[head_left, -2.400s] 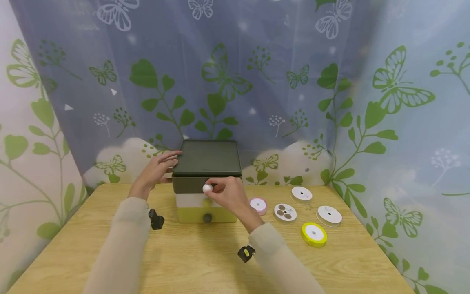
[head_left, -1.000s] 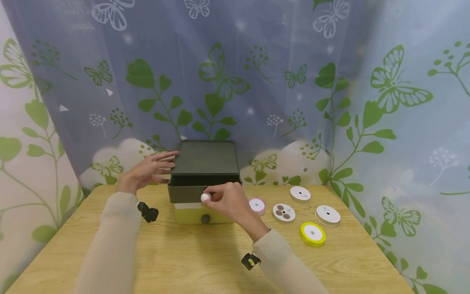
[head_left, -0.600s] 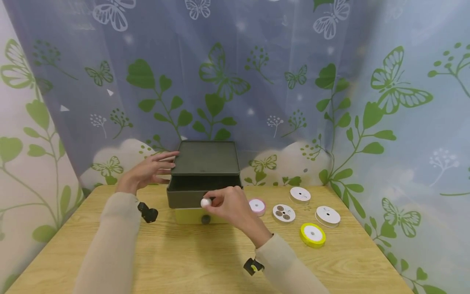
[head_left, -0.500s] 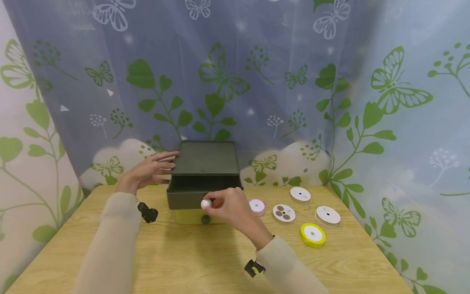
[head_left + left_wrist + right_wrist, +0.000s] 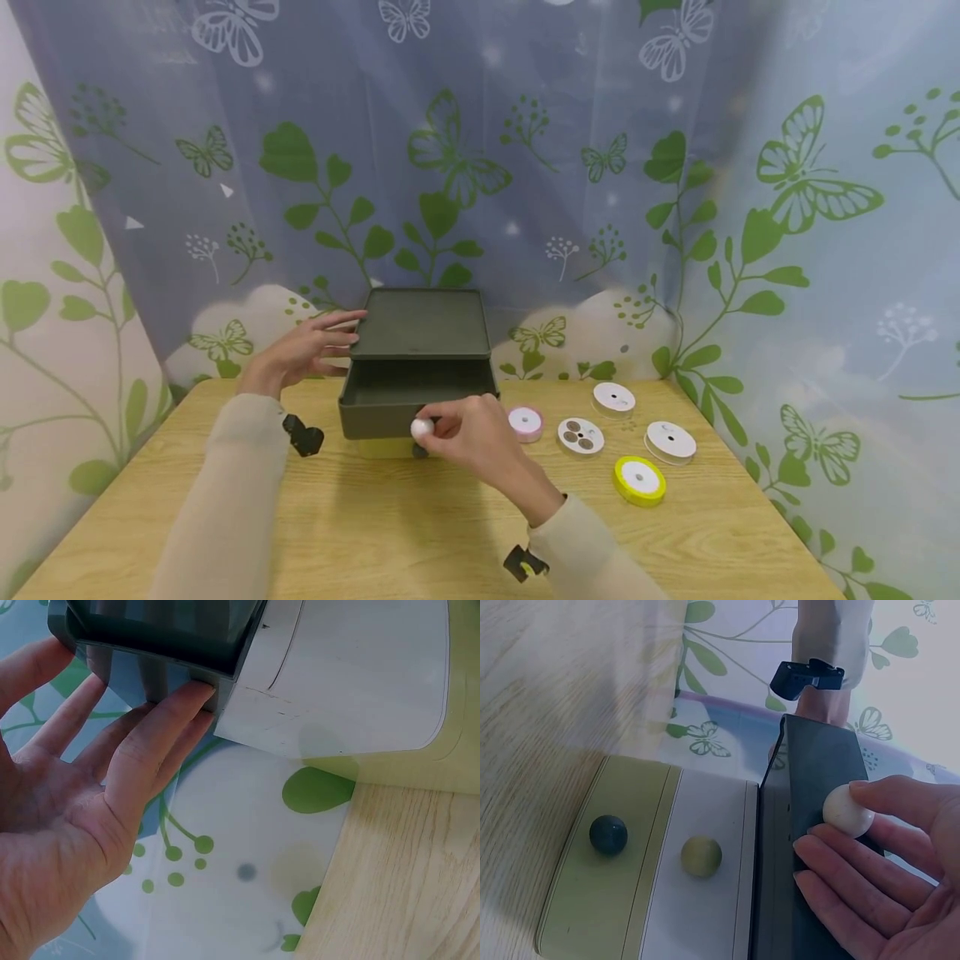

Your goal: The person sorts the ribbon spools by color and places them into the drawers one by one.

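A small drawer cabinet (image 5: 423,323) with a dark green top stands at the back of the table. Its dark green top drawer (image 5: 367,422) is pulled well out, showing the inside. My right hand (image 5: 483,442) pinches the round white knob (image 5: 846,813) on that drawer between thumb and fingers. With fingers stretched out, my left hand (image 5: 300,354) touches the cabinet's left side near the top. The white middle drawer (image 5: 697,915) has a yellowish knob (image 5: 701,856). Lowest is a yellow-green drawer (image 5: 592,900) with a dark knob (image 5: 608,835); both lower drawers are closed.
Several ribbon spools lie right of the cabinet: a pink one (image 5: 527,423), one with brown round holes (image 5: 581,437), a yellow one (image 5: 639,480) and white ones (image 5: 613,398). A leaf-patterned curtain (image 5: 555,208) hangs behind the wooden table (image 5: 405,533).
The top drawer has slid out toward me, my right hand drawing back with its white knob. My left hand shifted slightly at first, then stayed against the cabinet's side.
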Demonstrator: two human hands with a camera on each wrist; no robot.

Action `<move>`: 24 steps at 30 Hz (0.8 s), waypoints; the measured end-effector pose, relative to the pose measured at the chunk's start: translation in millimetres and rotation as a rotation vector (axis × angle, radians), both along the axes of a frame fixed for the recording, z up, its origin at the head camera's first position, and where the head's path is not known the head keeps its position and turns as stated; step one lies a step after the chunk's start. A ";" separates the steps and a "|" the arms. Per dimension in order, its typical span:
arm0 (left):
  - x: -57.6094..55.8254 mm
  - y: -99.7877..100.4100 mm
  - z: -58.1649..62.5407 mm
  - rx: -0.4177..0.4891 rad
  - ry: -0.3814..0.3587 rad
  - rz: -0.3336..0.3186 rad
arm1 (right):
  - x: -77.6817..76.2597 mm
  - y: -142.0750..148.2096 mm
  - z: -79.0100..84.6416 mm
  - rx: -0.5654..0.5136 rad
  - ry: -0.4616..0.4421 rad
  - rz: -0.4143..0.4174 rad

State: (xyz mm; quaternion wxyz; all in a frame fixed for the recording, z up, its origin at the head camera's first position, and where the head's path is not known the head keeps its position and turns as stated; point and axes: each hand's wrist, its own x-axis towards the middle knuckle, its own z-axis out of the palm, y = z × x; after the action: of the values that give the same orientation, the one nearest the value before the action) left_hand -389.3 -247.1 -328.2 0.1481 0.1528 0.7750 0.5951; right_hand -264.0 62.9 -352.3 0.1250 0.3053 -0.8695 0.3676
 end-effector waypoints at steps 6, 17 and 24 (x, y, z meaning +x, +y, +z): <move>-0.5 -0.8 -0.5 -0.007 0.007 -0.004 | 4.5 -0.5 -1.1 -0.004 0.010 0.000; -1.9 2.4 1.5 0.006 0.002 -0.001 | 10.3 0.8 1.0 -0.016 0.000 0.003; -0.3 0.0 -0.5 -0.007 0.004 -0.008 | 13.1 -1.9 -0.8 -0.020 -0.011 0.004</move>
State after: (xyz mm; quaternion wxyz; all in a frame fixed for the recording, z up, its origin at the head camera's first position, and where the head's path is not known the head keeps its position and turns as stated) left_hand -389.6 -247.1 -328.8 0.1497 0.1564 0.7768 0.5914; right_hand -250.9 61.0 -353.1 0.1227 0.3041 -0.8657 0.3782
